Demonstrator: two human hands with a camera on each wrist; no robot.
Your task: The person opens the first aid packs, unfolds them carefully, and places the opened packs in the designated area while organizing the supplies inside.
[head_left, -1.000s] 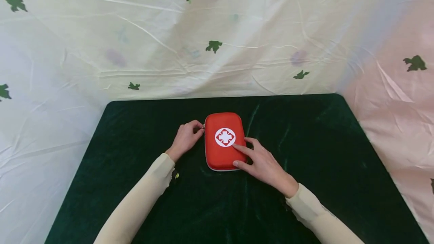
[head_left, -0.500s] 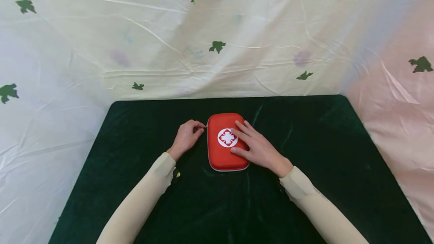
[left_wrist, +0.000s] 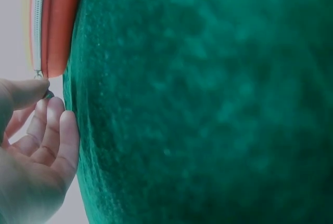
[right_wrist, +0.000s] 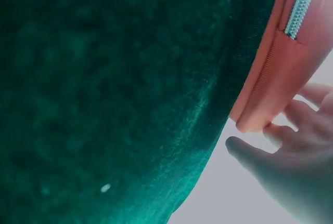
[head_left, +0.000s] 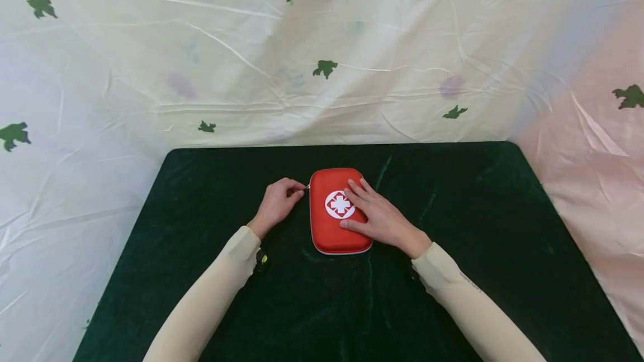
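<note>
We find the red, rounded-rectangular zippered case (head_left: 336, 238) lying flat on the dark green, velvety cloth (head_left: 241, 306), its round white cross emblem (head_left: 338, 204) facing up. We note that the left hand (head_left: 275, 203) pinches the small metal zipper pull (head_left: 308, 187) at the case's upper left edge; fingers partly hide its shape. We record the right hand (head_left: 386, 218) resting, fingers spread wide, over the case's right side.

A case (head_left: 327, 236) is lying on a table (head_left: 463, 211) before a hanging sheet (head_left: 261, 80), a left hand (head_left: 275, 201) holding the zipper pull (head_left: 308, 187) at left, a right hand (head_left: 381, 217) resting atop its right side.
</note>
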